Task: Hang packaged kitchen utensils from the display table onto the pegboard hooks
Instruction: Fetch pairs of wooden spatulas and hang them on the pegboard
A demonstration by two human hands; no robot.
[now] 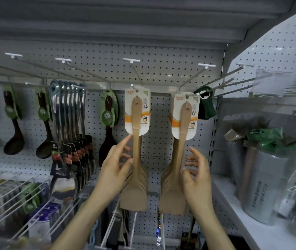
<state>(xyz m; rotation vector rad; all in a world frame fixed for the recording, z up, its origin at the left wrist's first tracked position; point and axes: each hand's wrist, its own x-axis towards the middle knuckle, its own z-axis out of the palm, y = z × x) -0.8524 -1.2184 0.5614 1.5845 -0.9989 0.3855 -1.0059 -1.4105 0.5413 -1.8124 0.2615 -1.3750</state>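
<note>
Two bunches of packaged wooden spatulas hang side by side on the pegboard (161, 69). The left spatula bunch (136, 186) hangs by its white-and-orange card (144, 105) from a hook (132, 85). My left hand (114, 170) is at its handle, with the index fingertip up against the card's lower edge and the thumb touching the handle. The right spatula bunch (172, 186) hangs by a matching card (195, 109). My right hand (197, 179) hovers just right of that handle with fingers spread and relaxed, holding nothing.
Dark ladles (13, 141), steel ladles (68, 159) and a dark spatula on a green card (107, 145) hang to the left. A green bottle opener (206, 105) hangs to the right. Bare hooks jut out above. Wire racks (8, 195) sit at lower left, and a shelf of grey packages (269, 186) at right.
</note>
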